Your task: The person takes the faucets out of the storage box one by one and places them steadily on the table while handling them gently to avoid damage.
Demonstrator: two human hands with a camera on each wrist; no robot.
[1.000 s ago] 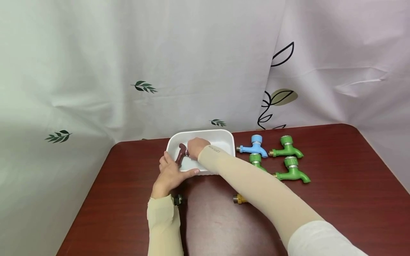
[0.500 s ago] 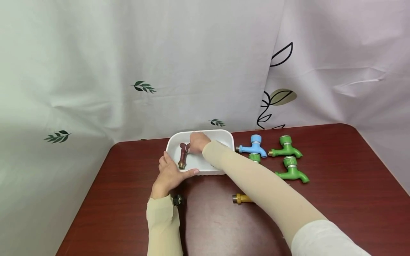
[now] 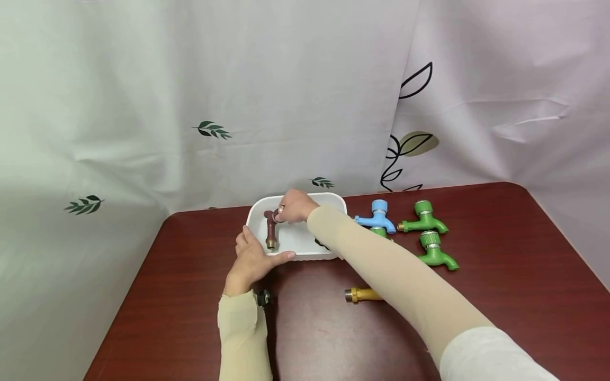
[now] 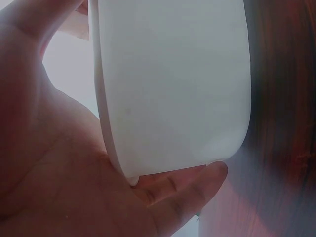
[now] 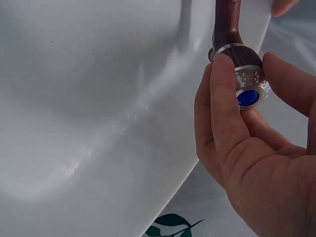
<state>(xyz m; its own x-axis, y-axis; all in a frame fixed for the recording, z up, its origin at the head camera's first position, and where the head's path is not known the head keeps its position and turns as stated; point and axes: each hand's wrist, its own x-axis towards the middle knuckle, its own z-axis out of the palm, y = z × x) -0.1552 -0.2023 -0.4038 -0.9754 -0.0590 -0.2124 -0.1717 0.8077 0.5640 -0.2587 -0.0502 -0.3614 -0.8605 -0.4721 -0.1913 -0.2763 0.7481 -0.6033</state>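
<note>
A brown faucet (image 3: 270,227) with a brass threaded end is in the white tray (image 3: 307,252), that end towards the tray's near side. My right hand (image 3: 295,206) holds its knob; in the right wrist view, the fingers and thumb are around the silver-and-brown knob (image 5: 249,76) with a blue cap. My left hand (image 3: 251,262) grips the tray's near left corner, the thumb along the near side and the fingers at the left side. In the left wrist view, its fingers (image 4: 190,195) bend around the tray wall (image 4: 173,89).
Right of the tray lie a blue faucet (image 3: 378,218) and green faucets (image 3: 423,218), one partly behind my right sleeve. A yellow faucet (image 3: 362,295) sticks out from under that forearm. The tray stands near the back edge of the brown table (image 3: 190,275), before a white curtain.
The brown faucet has turned, bringing its brass end into view towards the near side. My right hand has risen slightly with the knob. The left hand stays put.
</note>
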